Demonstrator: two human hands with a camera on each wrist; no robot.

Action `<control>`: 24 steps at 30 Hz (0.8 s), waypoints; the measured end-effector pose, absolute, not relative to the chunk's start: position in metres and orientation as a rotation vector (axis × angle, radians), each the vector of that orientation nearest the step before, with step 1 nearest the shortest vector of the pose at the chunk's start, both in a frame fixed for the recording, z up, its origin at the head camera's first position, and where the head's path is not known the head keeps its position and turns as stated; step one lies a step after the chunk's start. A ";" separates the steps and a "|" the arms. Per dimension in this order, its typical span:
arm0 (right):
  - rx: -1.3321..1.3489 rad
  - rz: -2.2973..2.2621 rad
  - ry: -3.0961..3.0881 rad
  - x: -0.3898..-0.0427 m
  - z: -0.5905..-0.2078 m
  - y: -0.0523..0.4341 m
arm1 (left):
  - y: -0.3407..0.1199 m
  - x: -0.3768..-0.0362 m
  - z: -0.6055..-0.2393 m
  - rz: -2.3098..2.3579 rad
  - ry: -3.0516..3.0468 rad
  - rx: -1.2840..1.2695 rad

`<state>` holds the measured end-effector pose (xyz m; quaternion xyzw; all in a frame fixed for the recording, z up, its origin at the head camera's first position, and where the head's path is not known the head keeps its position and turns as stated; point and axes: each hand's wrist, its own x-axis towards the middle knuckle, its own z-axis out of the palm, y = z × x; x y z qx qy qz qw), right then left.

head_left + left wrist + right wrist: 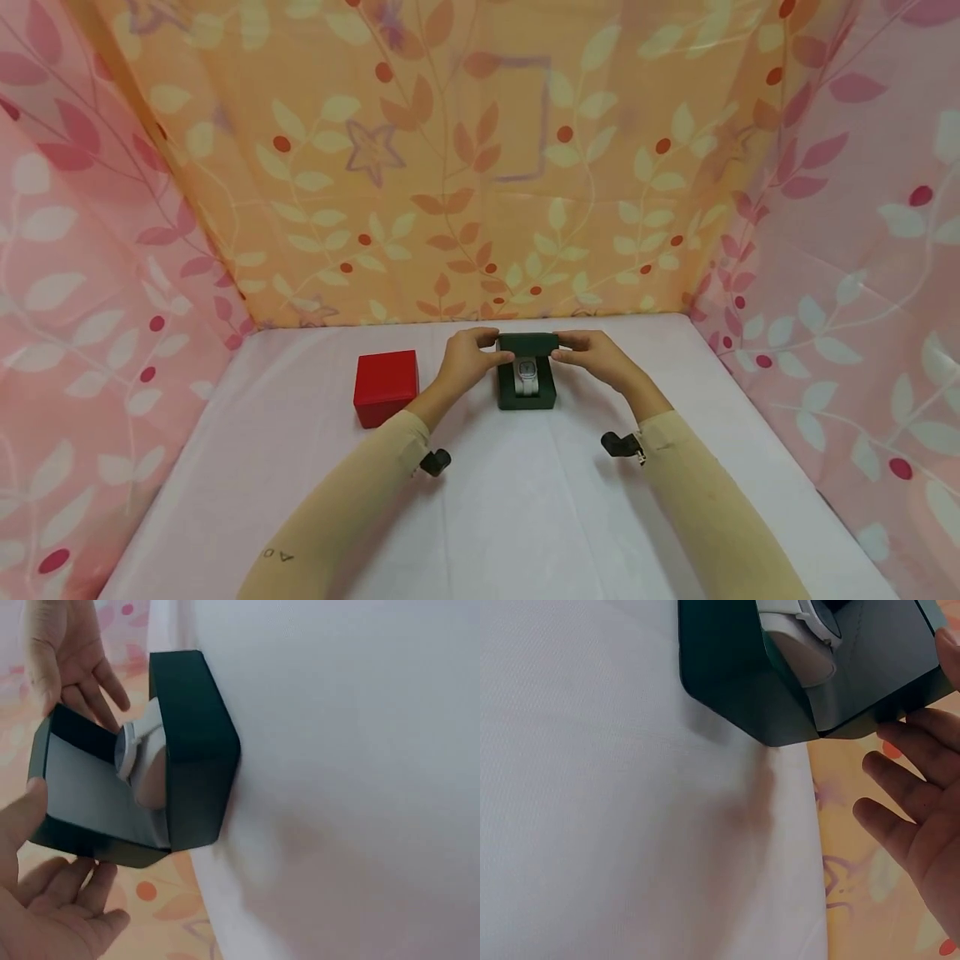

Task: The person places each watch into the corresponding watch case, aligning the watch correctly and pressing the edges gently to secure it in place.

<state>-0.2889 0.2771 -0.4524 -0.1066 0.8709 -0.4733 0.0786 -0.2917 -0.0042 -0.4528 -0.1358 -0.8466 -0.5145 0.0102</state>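
A dark green watch box (527,398) sits on the white table (525,517) with its lid (527,342) raised. A white watch (527,377) lies on the cushion inside. My left hand (487,352) pinches the lid's left end, thumb in front and fingers behind. At the lid's right end my right hand (567,350) pinches it the same way. In the left wrist view, the box (196,742), the watch (137,747) and the lid (86,787) show between my left hand (45,900) and right hand (64,652). The right wrist view shows the box (731,671) and my right hand (922,817).
A closed red box (386,387) stands left of the green one, a hand's width from my left wrist. Patterned cloth walls close in the table: orange (480,167) at the back, pink (97,275) on both sides. A wrist camera is strapped to each forearm.
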 end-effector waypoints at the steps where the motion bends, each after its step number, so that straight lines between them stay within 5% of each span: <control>1: -0.320 -1.416 2.609 -0.289 -0.452 0.277 | -0.003 -0.291 -0.453 -1.612 -2.642 -0.409; 24: -0.156 -1.605 2.589 -0.275 -0.463 0.268 | 0.007 -0.276 -0.467 -1.890 -2.421 -0.240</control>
